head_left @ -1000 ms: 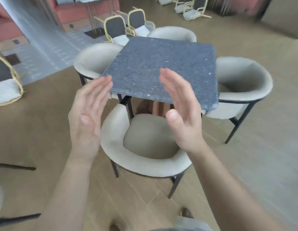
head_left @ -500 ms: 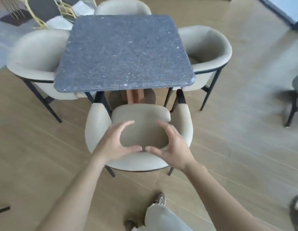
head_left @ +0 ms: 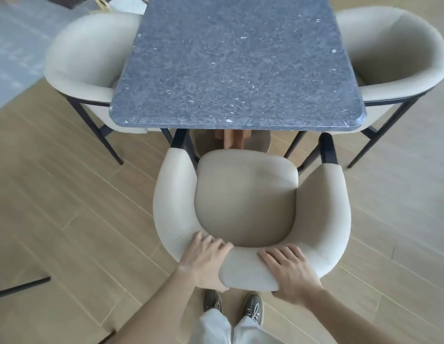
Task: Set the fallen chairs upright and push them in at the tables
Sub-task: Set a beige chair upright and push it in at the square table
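Cream armchairs standing upright around a dark stone table.
The near chair (head_left: 245, 194), cream with a curved back and black legs, is standing upright and facing the speckled blue-grey table (head_left: 236, 58), its arm tips reaching the table's edge while its seat is sitting clear of it. The left chair (head_left: 84, 58) and right chair (head_left: 394, 50), matching, are standing tucked in at the sides.

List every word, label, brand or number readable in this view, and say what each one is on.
None: no word, label, brand or number is readable here.
The pale flecks on the tabletop are stone pattern, not letters.
The near chair, left chair, right chair and shoes show no visible marking.
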Motion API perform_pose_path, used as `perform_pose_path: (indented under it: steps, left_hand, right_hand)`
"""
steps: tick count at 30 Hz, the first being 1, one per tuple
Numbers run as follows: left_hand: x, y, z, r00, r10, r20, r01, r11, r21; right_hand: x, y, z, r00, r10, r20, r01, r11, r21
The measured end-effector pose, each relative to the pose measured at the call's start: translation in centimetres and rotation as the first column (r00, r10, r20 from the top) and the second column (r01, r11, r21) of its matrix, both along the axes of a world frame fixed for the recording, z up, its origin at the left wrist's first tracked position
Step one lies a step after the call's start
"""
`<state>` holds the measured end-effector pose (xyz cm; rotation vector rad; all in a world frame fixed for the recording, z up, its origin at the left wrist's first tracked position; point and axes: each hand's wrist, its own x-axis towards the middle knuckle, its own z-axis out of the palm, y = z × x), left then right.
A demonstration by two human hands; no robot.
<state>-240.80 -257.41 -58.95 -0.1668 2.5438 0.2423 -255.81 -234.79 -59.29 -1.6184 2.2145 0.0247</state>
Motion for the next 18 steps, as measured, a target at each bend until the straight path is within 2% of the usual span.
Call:
perform_pose_path:
  steps: [3, 12, 18]
  left_hand:
    - [-1.0, -1.4, -0.5, 1.000, 0.000, -0.026, 0.000, 1.000, 0.001]
    - [-7.8, -7.4, 0.1, 0.998, -0.006, -0.065, 0.001, 0.998, -0.063]
    - [-10.1, -10.0, 0.1, 0.998, -0.004, -0.065, -0.003, 0.995, -0.103]
  right_hand:
    - [-1.1, -1.0, -0.1, 1.000, 0.002, 0.012, -0.003, 0.999, 0.049]
    - [-7.2, -7.4, 0.4, 0.992, -0.121, -0.023, 0.123, 0.990, 0.071]
    - [-9.3, -9.5, -0.4, 0.994, -0.088, -0.062, 0.091, 0.994, 0.058]
